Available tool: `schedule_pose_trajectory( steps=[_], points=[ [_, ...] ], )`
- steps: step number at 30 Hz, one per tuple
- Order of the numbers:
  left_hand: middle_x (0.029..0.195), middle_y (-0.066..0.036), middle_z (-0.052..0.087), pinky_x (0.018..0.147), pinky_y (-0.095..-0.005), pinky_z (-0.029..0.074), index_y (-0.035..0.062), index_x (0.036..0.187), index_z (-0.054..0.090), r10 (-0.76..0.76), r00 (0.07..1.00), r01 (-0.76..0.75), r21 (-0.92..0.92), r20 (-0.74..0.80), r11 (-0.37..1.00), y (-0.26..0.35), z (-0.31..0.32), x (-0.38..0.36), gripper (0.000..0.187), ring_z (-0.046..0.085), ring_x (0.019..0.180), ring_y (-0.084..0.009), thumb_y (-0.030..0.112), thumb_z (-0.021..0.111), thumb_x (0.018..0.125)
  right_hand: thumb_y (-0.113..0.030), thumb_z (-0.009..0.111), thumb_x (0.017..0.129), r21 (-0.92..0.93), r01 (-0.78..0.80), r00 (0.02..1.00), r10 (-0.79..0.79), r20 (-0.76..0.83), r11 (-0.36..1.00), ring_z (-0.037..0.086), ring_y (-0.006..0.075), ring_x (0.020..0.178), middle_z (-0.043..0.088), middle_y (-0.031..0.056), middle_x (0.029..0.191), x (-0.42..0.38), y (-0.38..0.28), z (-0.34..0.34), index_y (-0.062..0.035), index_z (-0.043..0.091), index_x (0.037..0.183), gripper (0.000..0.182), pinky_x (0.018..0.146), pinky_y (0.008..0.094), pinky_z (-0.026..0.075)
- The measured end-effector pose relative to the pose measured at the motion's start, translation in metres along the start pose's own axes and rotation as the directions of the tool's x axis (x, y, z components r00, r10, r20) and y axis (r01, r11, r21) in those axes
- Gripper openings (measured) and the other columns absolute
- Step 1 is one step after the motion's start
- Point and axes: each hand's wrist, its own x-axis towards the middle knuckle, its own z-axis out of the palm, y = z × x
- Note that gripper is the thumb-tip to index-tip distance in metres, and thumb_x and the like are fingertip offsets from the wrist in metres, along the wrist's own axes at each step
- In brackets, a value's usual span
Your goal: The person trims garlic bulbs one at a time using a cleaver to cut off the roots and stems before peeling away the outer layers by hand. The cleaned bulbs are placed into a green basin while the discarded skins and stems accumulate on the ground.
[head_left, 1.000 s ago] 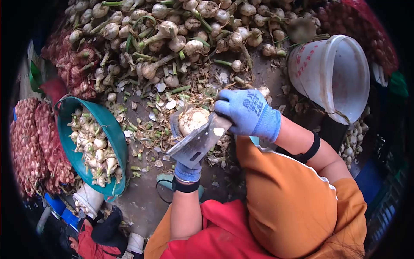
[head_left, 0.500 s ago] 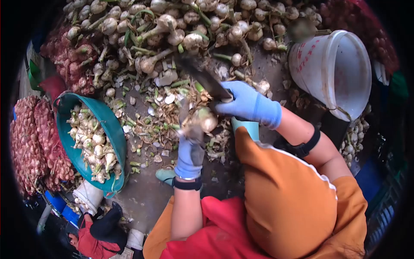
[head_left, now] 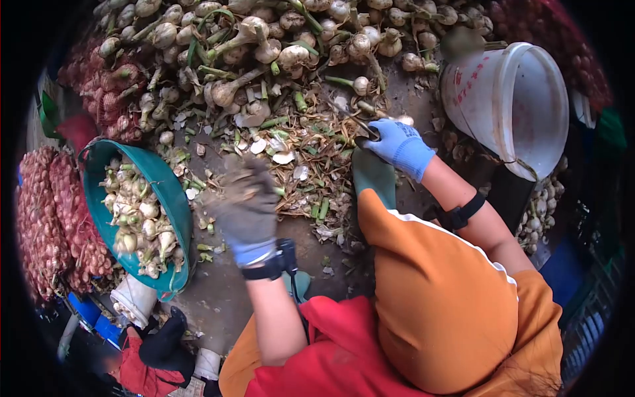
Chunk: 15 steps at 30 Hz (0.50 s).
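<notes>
My left hand (head_left: 248,208), in a grey-coated blue glove, is smeared by motion beside the teal basin (head_left: 182,198). Its fingers look stretched apart, with no bulb visible in them. Trimmed garlic bulbs (head_left: 151,212) lie inside the basin, and one blurred bulb (head_left: 126,241) shows near its left side. In a blue glove, my right hand (head_left: 397,145) is closed around a knife (head_left: 356,119), whose blade is seen nearly edge-on and points up and left. Cut stems and papery skins (head_left: 311,172) litter the floor between my hands.
Untrimmed garlic (head_left: 231,53) is heaped across the far side. A white bucket (head_left: 466,92) lies tilted at the right. Red mesh sacks (head_left: 59,225) stand at the left. Another person (head_left: 149,364) sits at lower left beside a white bucket (head_left: 135,298).
My left hand has swung left toward the basin, and the bulb held in it is gone from between my hands. My right hand has shifted slightly right, turning the knife edge-on.
</notes>
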Motion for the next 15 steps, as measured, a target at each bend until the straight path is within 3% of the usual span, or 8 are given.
schedule_pose_trajectory(
  steps=[1, 3, 6, 9, 10, 13, 14, 15],
  points=[
    [0.123, -0.019, 0.059, 0.089, -0.0429, 0.056, 0.0023, 0.136, 0.046, -0.081, 0.994, 0.083, 0.023, -0.076, 0.996, -0.022, -0.012, 0.005, 0.058, 0.062, 0.107, -0.0323, 0.048, 0.043, 0.100, -0.032, 0.065, 0.082, -0.097, 0.083, 0.992, -0.092, -0.092, 0.992, 0.063, 0.0367, 0.098, 0.062, 0.0159, 0.110, -0.001, 0.004, 0.005, -0.0080, 0.066, 0.106, 0.034, 0.085, 0.0446, 0.051],
    [0.120, -0.018, 0.059, 0.092, -0.0440, 0.055, 0.0022, 0.135, 0.047, -0.166, 0.977, 0.191, 0.199, -0.137, 0.961, -0.053, -0.031, 0.002, 0.062, 0.061, 0.109, -0.0336, 0.053, 0.043, 0.100, -0.032, 0.065, 0.083, -0.102, 0.056, 0.978, -0.076, -0.195, 0.993, 0.063, 0.0366, 0.097, 0.062, 0.0158, 0.110, -0.009, 0.004, -0.005, -0.0087, 0.065, 0.106, 0.033, 0.084, 0.0449, 0.051],
    [0.121, -0.018, 0.059, 0.094, -0.0435, 0.054, 0.0013, 0.134, 0.047, -0.201, 0.962, 0.238, 0.204, -0.185, 0.950, -0.073, -0.038, 0.000, 0.062, 0.061, 0.110, -0.0342, 0.052, 0.044, 0.100, -0.034, 0.064, 0.083, -0.026, 0.078, 0.928, -0.082, -0.362, 0.997, 0.064, 0.0365, 0.096, 0.062, 0.0152, 0.110, -0.008, 0.020, -0.010, -0.0103, 0.065, 0.105, 0.032, 0.083, 0.0455, 0.052],
    [0.120, -0.017, 0.059, 0.093, -0.0418, 0.055, 0.0018, 0.134, 0.047, -0.188, 0.967, 0.227, 0.252, -0.172, 0.941, -0.081, -0.047, 0.001, 0.058, 0.062, 0.109, -0.0331, 0.048, 0.049, 0.099, -0.040, 0.063, 0.083, 0.034, -0.059, 0.998, 0.060, -0.016, 0.998, 0.064, 0.0367, 0.099, 0.065, 0.0164, 0.109, -0.001, 0.015, -0.015, -0.0117, 0.066, 0.110, 0.039, 0.087, 0.0443, 0.051],
    [0.120, -0.016, 0.059, 0.093, -0.0413, 0.055, 0.0020, 0.134, 0.046, -0.169, 0.968, 0.222, 0.318, -0.185, 0.922, -0.082, -0.050, 0.000, 0.058, 0.061, 0.109, -0.0330, 0.047, 0.051, 0.098, -0.042, 0.062, 0.084, -0.066, -0.012, 0.999, 0.009, -0.043, 0.998, 0.065, 0.0364, 0.097, 0.067, 0.0187, 0.099, -0.004, 0.017, -0.002, -0.0115, 0.067, 0.111, 0.041, 0.088, 0.0422, 0.051],
    [0.119, -0.015, 0.059, 0.093, -0.0405, 0.054, 0.0023, 0.135, 0.045, -0.181, 0.974, 0.221, 0.373, -0.138, 0.901, -0.086, -0.047, -0.002, 0.061, 0.062, 0.108, -0.0310, 0.047, 0.056, 0.095, -0.040, 0.063, 0.083, -0.145, 0.011, 0.995, -0.026, -0.101, 0.989, 0.065, 0.0351, 0.098, 0.067, 0.0191, 0.097, -0.012, 0.013, 0.000, -0.0097, 0.067, 0.108, 0.039, 0.086, 0.0420, 0.050],
    [0.119, -0.015, 0.059, 0.094, -0.0405, 0.054, 0.0026, 0.136, 0.044, -0.205, 0.968, 0.248, 0.401, -0.146, 0.882, -0.087, -0.047, -0.003, 0.063, 0.062, 0.108, -0.0302, 0.049, 0.057, 0.095, -0.036, 0.066, 0.082, 0.048, -0.029, 1.000, 0.029, -0.004, 0.998, 0.064, 0.0360, 0.098, 0.066, 0.0187, 0.101, -0.019, 0.002, -0.016, -0.0076, 0.066, 0.109, 0.039, 0.087, 0.0422, 0.050],
    [0.122, -0.015, 0.057, 0.095, -0.0408, 0.052, 0.0032, 0.138, 0.042, -0.302, 0.953, 0.283, 0.345, 0.000, 0.895, -0.090, -0.061, 0.003, 0.067, 0.061, 0.109, -0.0302, 0.051, 0.059, 0.093, -0.032, 0.070, 0.081, 0.235, -0.091, 0.992, 0.067, 0.108, 0.968, 0.063, 0.0369, 0.098, 0.066, 0.0183, 0.105, -0.024, -0.005, -0.024, -0.0054, 0.065, 0.111, 0.040, 0.087, 0.0424, 0.050]
  ],
)
